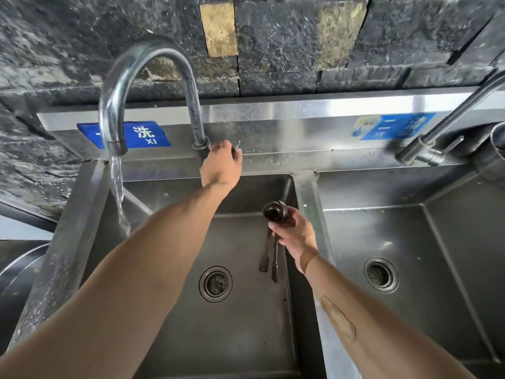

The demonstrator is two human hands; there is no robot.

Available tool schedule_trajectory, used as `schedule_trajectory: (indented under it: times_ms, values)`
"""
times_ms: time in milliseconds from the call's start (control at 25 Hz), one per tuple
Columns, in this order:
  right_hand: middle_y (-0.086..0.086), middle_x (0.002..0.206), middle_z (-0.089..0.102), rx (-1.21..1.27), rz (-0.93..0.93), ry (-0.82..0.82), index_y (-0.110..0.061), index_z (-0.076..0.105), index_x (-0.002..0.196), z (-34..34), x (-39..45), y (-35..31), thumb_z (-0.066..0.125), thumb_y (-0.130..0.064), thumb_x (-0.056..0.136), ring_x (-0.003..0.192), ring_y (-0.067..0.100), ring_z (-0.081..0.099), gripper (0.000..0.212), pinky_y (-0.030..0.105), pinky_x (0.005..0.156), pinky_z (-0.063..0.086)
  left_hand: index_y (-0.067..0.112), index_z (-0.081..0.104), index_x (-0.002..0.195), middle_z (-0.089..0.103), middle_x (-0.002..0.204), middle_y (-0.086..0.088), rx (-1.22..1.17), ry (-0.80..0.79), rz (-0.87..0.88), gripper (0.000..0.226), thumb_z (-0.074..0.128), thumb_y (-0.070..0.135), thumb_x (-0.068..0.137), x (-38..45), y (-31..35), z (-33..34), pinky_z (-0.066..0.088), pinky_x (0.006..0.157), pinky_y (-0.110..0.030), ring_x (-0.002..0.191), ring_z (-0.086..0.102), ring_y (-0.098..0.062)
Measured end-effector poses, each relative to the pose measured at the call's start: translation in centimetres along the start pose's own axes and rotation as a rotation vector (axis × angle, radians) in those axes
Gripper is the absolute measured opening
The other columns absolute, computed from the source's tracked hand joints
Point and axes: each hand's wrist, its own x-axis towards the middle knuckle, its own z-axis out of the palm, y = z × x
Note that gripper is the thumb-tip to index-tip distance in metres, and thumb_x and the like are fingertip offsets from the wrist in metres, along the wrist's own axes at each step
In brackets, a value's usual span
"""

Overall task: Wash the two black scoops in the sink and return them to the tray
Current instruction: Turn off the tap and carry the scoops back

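Observation:
My right hand [296,235] grips two black scoops [274,212] together over the left sink basin [246,337]. Their round bowls point up and away from me, and their thin handles [269,258] hang down below my fist. My left hand [222,165] reaches to the back ledge and closes its fingers round the small metal tap lever [238,146] at the base of the curved steel faucet [142,86]. Water [119,198] streams from the spout into the far left corner of the basin. No tray is in view.
A second basin [410,242] with its own drain [380,274] lies to the right behind a steel divider [308,203]. Another faucet [442,132] stands at the back right. The left drain [215,283] sits mid-basin. A round metal rim [19,263] shows at far left.

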Motion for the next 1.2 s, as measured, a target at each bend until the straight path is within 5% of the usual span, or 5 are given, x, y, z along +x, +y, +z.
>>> schedule_trajectory:
  times_ms: [400, 680, 960, 1200]
  values:
    - [-0.001, 0.101, 0.071, 0.047, 0.016, -0.018, -0.037, 0.063, 0.112, -0.8, 0.1, -0.4, 0.076, -0.006, 0.079, 0.089, 0.021, 0.069, 0.047, 0.04, 0.082, 0.06, 0.004, 0.058, 0.096, 0.067, 0.101, -0.021, -0.017, 0.039, -0.064, 0.043, 0.035, 0.04, 0.099, 1.0, -0.1, -0.9, 0.04, 0.066, -0.039, 0.093, 0.062, -0.043]
    - [0.003, 0.102, 0.071, 0.122, 0.042, -0.035, -0.026, 0.063, 0.123, -1.4, -0.1, -0.3, 0.075, -0.001, 0.08, 0.082, 0.02, 0.067, 0.052, 0.045, 0.083, 0.058, 0.0, 0.063, 0.104, 0.067, 0.11, -0.024, -0.179, -0.046, -0.276, 0.053, 0.038, 0.046, 0.096, 2.3, 0.7, -1.9, 0.051, 0.088, -0.045, 0.103, 0.061, -0.041]
    - [0.005, 0.102, 0.069, 0.178, 0.037, -0.032, -0.023, 0.062, 0.121, -3.0, -0.9, -1.2, 0.075, -0.001, 0.08, 0.086, 0.022, 0.067, 0.048, 0.046, 0.086, 0.057, -0.002, 0.058, 0.117, 0.061, 0.123, -0.025, -0.113, -0.11, -0.337, 0.059, 0.032, 0.047, 0.097, 2.0, 1.8, -1.7, 0.045, 0.095, -0.043, 0.114, 0.057, -0.041]
    - [0.014, 0.109, 0.068, 0.211, 0.007, -0.045, -0.017, 0.06, 0.125, -4.5, -2.7, -3.2, 0.072, -0.001, 0.083, 0.083, 0.022, 0.065, 0.046, 0.038, 0.078, 0.057, 0.001, 0.048, 0.118, 0.053, 0.126, -0.023, -0.247, -0.002, -0.328, 0.037, 0.042, 0.031, 0.097, -3.2, 3.0, -1.0, 0.045, 0.094, -0.043, 0.112, 0.054, -0.038]
